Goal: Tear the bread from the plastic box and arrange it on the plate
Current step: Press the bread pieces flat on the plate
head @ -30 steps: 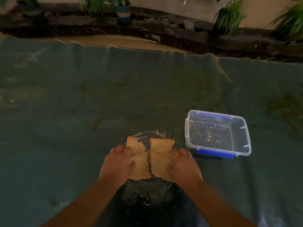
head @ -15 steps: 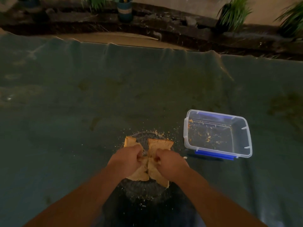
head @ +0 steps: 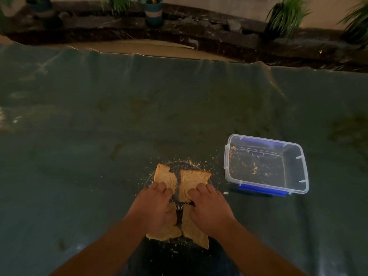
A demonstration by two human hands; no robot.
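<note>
Torn tan bread lies in several pieces on a clear glass plate (head: 180,163) near the table's front. The upper left piece (head: 165,176) and upper right piece (head: 196,181) are split by a narrow gap, as are the lower left piece (head: 166,233) and lower right piece (head: 197,234). My left hand (head: 153,205) lies over the left pieces with its fingertips on the upper one. My right hand (head: 210,206) covers the right pieces the same way. The thumbs are hidden. The clear plastic box (head: 226,168) with blue clips stands to the right, holding only crumbs.
A dark green cloth (head: 99,136) covers the table, with crumbs scattered around the plate. A stone ledge with potted plants (head: 153,13) runs beyond the far edge.
My hands were pinched together at the plate's centre half a second ago. They have since drawn apart, and the gap between the left and right pieces is wider, showing the plate's centre.
</note>
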